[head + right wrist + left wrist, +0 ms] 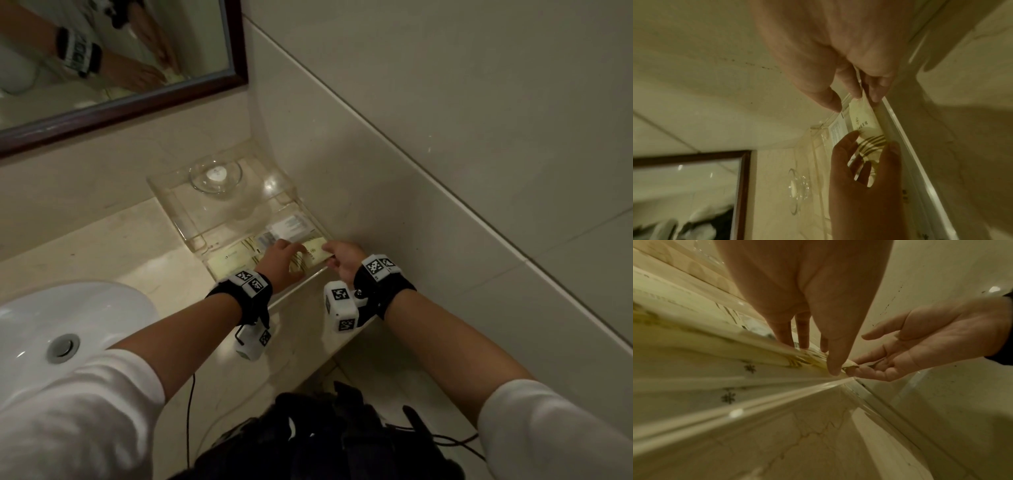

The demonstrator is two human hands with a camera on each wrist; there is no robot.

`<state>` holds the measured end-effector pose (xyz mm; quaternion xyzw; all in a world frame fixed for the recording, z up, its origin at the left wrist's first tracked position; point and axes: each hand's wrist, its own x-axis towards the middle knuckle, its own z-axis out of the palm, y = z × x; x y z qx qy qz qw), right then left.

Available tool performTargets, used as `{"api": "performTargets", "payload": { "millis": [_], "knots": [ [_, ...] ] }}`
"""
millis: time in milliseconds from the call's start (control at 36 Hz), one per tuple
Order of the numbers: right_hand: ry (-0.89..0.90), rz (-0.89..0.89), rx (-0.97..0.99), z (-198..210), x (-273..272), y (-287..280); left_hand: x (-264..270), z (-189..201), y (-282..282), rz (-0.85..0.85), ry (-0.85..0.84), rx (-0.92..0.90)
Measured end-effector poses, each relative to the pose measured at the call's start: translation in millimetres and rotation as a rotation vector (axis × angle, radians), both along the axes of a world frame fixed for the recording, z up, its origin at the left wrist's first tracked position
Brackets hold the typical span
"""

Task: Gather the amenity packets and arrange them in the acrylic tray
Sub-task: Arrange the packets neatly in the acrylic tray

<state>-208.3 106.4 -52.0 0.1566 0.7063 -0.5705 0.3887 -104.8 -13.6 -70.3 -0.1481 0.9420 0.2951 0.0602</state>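
The clear acrylic tray point(161, 185) stands on the counter in the wall corner. Its low front compartment holds several cream packets point(233, 260) and a white printed one point(291, 226). One cream packet with brown stripes point(313, 253) point(863, 116) lies over the compartment's right end. My left hand point(286, 253) point(813, 353) rests on its left part with fingers stretched out and spread, thumb tip at its near edge. My right hand point(330, 255) point(857, 100) pinches the packet's right end between thumb and fingers. The packet's middle is hidden under my left hand.
A glass dish point(215, 176) with a small white round piece sits on the tray's raised shelf. The tiled wall point(445, 171) runs close along the tray's right side. A white basin point(68, 325) is at the left, and a framed mirror point(120, 68) hangs behind.
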Motion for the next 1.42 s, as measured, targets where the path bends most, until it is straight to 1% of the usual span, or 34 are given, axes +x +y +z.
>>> {"api": "performTargets", "payload": {
  "millis": [83,139,222,389,472,583,639,694,750,861,917,972,1083,1167,1250,1361,1417],
  "knots": [
    [0.091,0.18,0.175,4,-2,1,-1,0,0,0.031,-0.011,-0.001],
    [0.187,0.325,0.282,9,-4,3,-1,0,1,0.041,-0.016,-0.011],
    [0.288,0.495,0.287,13,-4,3,-1,0,0,0.046,-0.015,-0.042],
    [0.36,0.617,0.367,19,5,-1,-1,2,-1,0.044,-0.015,-0.107],
    [0.371,0.646,0.365,21,5,-1,-1,3,-3,0.048,0.001,-0.148],
    [0.358,0.581,0.295,22,6,-1,-2,5,-8,0.059,0.07,-0.194],
    [0.349,0.529,0.259,25,6,0,-5,6,-12,0.041,0.117,-0.215],
    [0.34,0.521,0.244,27,7,2,-7,7,-15,0.006,0.127,-0.227],
    [0.328,0.529,0.24,28,7,4,-10,7,-17,-0.03,0.087,-0.225],
    [0.304,0.53,0.225,29,7,10,-14,6,-18,-0.054,-0.097,-0.194],
    [0.292,0.529,0.228,30,6,12,-15,4,-18,-0.062,-0.155,-0.197],
    [0.282,0.521,0.233,29,6,14,-15,3,-18,-0.066,-0.167,-0.202],
    [0.247,0.502,0.224,28,8,17,-14,1,-19,-0.045,-0.126,-0.188],
    [0.203,0.488,0.22,27,9,19,-11,1,-20,0.008,-0.061,-0.141],
    [0.119,0.433,0.221,24,8,22,-7,5,-24,0.117,0.07,-0.069],
    [-0.058,0.332,0.157,20,13,29,4,12,-34,0.344,0.229,0.049],
    [-0.126,0.286,0.123,18,15,32,12,14,-42,0.471,0.234,0.106]
  ]
}}
